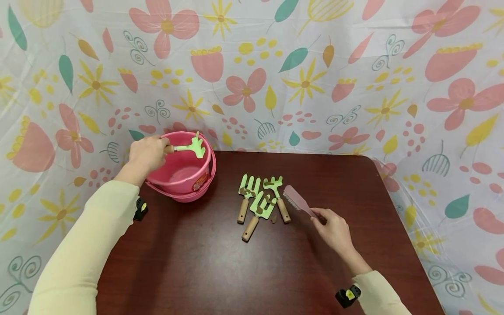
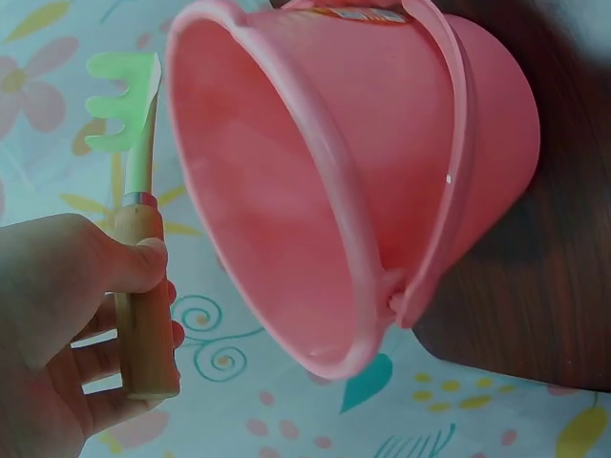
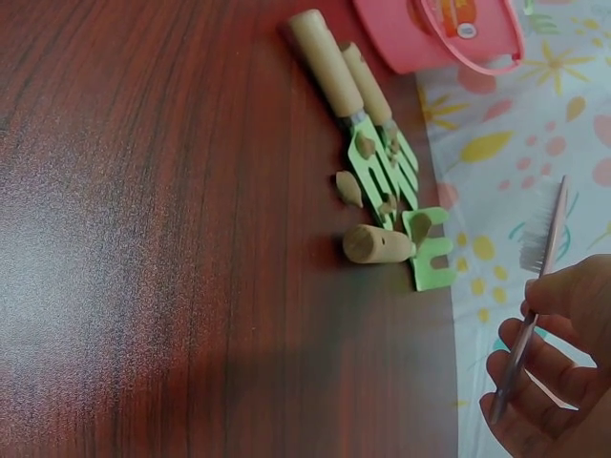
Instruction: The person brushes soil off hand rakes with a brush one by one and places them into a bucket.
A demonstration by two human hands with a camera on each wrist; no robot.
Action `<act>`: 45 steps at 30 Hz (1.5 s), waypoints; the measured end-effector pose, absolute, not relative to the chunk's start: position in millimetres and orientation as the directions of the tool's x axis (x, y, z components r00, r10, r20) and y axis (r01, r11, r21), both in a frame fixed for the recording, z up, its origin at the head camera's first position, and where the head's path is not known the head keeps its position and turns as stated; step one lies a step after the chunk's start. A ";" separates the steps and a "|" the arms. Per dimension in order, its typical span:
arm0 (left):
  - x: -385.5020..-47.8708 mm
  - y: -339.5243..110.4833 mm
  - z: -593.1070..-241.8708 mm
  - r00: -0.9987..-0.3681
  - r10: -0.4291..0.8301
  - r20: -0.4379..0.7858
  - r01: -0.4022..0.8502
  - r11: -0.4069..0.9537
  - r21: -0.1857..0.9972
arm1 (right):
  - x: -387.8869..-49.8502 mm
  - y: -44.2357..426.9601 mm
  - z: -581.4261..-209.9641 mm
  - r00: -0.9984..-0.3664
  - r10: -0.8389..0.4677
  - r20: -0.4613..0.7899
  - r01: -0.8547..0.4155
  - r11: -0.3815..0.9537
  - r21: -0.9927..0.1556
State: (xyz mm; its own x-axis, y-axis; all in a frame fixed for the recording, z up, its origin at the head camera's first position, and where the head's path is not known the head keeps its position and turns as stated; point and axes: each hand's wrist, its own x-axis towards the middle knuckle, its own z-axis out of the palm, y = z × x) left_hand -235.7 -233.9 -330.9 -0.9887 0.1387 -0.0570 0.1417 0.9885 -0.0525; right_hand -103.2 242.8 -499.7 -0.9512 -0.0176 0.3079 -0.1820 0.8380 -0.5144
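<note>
My left hand grips the wooden handle of a small green garden rake and holds it over the mouth of a pink bucket. In the left wrist view the rake has short prongs, with thumb and fingers round its handle. My right hand holds a pink brush by its handle, bristles toward the tools. On the table lie a green fork, another green rake and a broader pronged tool, all with wooden handles and brown bits on their green heads.
The dark wooden table has a floral cloth hanging behind it and at its sides. A loose brown bit lies beside the tools. The bucket stands at the back left with its handle folded down.
</note>
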 end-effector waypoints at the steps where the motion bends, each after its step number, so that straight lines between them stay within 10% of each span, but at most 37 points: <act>1: -236.5 -234.6 -331.4 -0.989 0.137 -0.058 0.140 0.989 -0.054 | -103.0 242.9 -499.8 -0.951 -0.016 0.309 -0.181 0.839 -0.514; 45: -250.6 -238.1 -366.9 -0.953 0.149 -0.263 0.201 0.962 -0.185 | -95.9 246.4 -505.0 -0.951 -0.035 0.307 -0.192 0.847 -0.496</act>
